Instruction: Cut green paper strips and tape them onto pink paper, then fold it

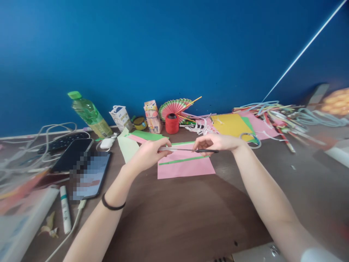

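Note:
Above the pink paper (188, 171), my right hand (205, 142) is closed round black-handled scissors (208, 150), seen nearly edge-on. Their thin blades point left toward my left hand (154, 151). Its thumb and fingers are pinched on a small white strip (163, 148) at the blade tips; whether strip and blades touch, I cannot tell. Narrow green strips lie across the pink paper under both hands. Left of them, folded pale green paper (128, 147) and a green sheet (149, 135) rest on the table.
Along the blue wall stand a green bottle (89, 114), small cartons (153, 116), a red thread spool (172, 123) and a paper fan (174, 109). Yellow paper (231, 125) and a heap of sticks (280, 116) lie right. Phones (91, 176), cables and a marker (65, 209) lie left.

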Demonstrator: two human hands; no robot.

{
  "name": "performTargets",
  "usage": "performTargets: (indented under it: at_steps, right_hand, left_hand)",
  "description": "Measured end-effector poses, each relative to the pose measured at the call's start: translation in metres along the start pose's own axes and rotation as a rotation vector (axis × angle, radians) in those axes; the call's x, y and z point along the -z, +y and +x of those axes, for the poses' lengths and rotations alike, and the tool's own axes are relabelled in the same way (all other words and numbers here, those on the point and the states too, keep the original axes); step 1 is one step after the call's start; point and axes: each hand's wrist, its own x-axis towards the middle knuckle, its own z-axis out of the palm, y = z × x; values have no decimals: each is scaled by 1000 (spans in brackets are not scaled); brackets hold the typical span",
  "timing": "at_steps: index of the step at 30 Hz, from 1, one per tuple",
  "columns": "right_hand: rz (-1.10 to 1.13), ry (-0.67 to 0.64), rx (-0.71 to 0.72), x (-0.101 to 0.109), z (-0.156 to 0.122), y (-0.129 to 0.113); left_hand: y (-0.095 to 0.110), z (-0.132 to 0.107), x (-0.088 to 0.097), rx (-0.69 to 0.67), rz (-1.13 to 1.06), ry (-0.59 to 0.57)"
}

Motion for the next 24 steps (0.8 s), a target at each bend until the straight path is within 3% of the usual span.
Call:
performTargets:
  at_steps: [24]
  right_hand:
    - [29,33,5,-2,2,0]
  left_hand:
    - [-5,1,-2,7,-30,3]
